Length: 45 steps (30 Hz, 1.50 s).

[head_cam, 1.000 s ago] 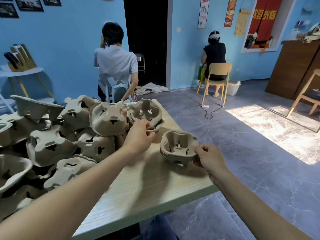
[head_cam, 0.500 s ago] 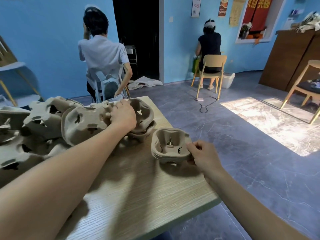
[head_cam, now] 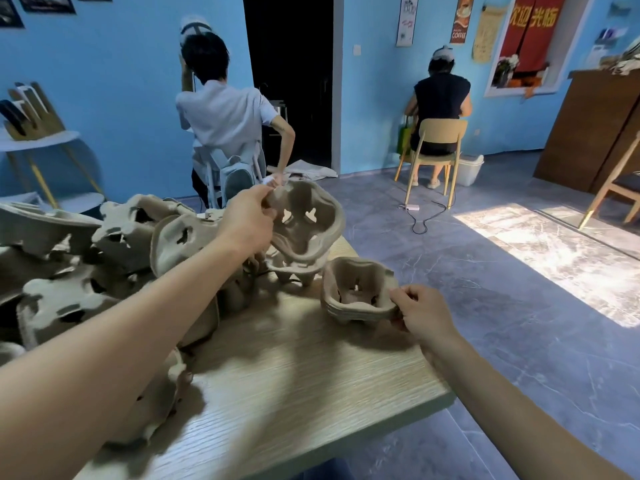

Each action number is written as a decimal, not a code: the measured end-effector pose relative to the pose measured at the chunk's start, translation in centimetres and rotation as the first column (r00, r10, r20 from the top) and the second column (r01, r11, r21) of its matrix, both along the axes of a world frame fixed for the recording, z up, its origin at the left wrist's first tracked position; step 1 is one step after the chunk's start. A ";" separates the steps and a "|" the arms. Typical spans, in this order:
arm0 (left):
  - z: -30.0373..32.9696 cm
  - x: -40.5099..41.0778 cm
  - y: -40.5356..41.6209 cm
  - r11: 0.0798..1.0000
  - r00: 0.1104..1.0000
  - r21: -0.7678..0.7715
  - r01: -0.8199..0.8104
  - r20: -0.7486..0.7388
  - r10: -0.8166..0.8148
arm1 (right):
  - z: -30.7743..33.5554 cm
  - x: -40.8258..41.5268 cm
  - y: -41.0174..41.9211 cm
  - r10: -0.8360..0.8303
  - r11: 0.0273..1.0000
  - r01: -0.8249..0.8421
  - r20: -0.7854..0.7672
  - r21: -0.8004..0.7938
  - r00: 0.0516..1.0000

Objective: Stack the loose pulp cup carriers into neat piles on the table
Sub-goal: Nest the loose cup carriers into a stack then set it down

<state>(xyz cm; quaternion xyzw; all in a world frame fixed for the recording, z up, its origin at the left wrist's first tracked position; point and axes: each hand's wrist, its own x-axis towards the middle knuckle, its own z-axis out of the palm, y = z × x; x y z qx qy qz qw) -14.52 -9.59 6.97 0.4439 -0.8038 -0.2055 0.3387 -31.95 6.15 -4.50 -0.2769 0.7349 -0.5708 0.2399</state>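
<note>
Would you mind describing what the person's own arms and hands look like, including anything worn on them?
Both forearms are bare as far as the frame shows: no sleeves, gloves, watch, rings or bracelets appear on the left hand or the right hand. Fingernails look short and plain.

Lighting: bright daylight; glaring sun patch on floor [head_cam: 554, 258] at right. Arm shadows across tabletop [head_cam: 311, 375]. Wide-angle edge bending; left foreground motion-blurred.
</note>
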 end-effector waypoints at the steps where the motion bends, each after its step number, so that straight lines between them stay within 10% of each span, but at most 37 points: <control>1: 0.0 0.5 0.5 0.999 0.999 0.004 0.033 0.033 -0.033 | 0.0 0.1 0.1 -0.005 1.000 0.005 0.000 -0.005 1.000; 15: -2.6 5.2 6.1 0.959 0.778 0.105 0.264 0.564 -0.276 | 0.9 1.1 4.2 -0.032 0.998 0.033 -0.029 0.057 0.999; 33: -7.1 5.3 7.0 0.995 0.711 0.053 0.084 0.696 -0.097 | 1.5 2.3 5.2 -0.030 0.995 0.031 -0.015 0.098 0.999; 45: -1.0 4.6 5.3 0.993 0.993 0.007 0.116 0.026 -0.117 | 1.8 2.3 5.3 -0.017 0.997 0.020 -0.033 0.072 0.999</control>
